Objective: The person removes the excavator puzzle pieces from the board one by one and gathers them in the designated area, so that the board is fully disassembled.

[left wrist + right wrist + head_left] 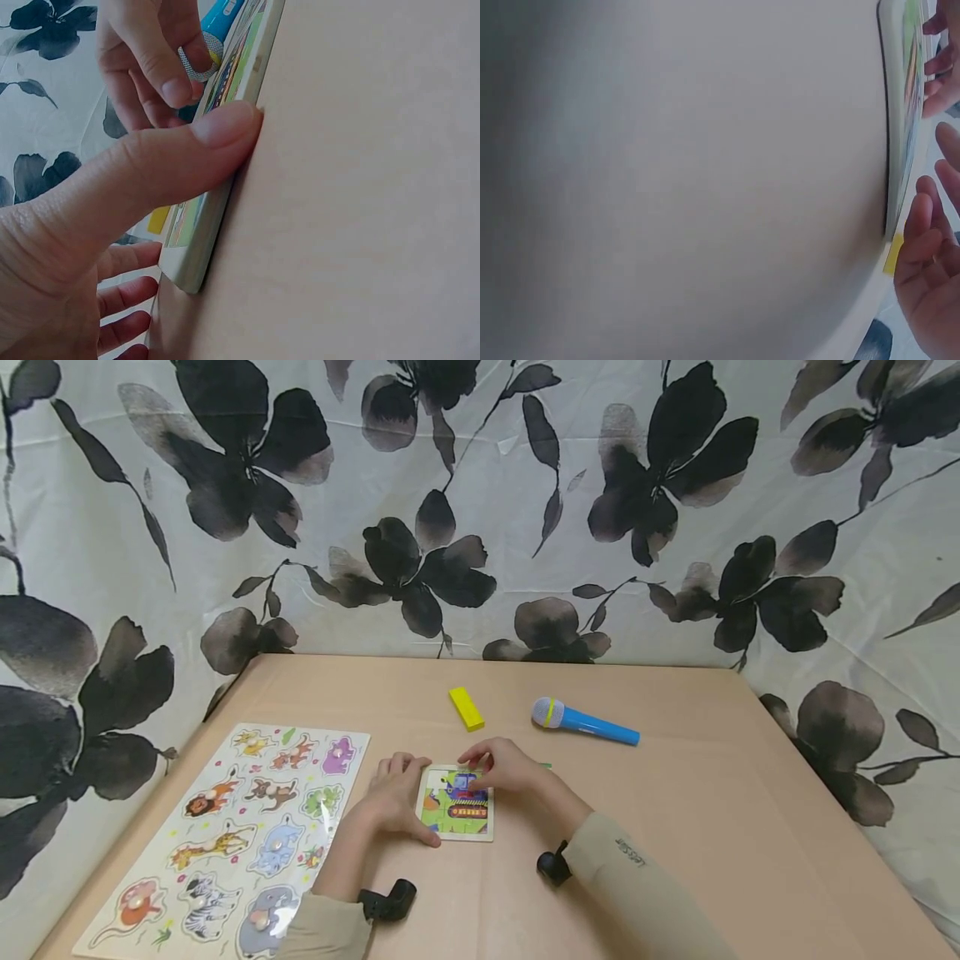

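Observation:
A small square jigsaw puzzle [459, 827] with a colourful vehicle picture lies on the table in front of the person. My left hand [393, 797] holds it at the left side, the thumb [217, 135] against the near edge and the fingers by the far left corner. Over the upper right part of the puzzle hovers my right hand [506, 764], its fingers loosely bent. Thumb and forefinger stand apart in the left wrist view, and I see nothing held between them. Part of the picture is hidden beneath this hand.
Left of the puzzle lies a large animal puzzle board [288, 806]. Behind it are a yellow block [467, 708] and a blue toy microphone [600, 725]. A small green thing [546, 766] shows behind the right wrist. A floral cloth [525, 502] hangs beyond the table.

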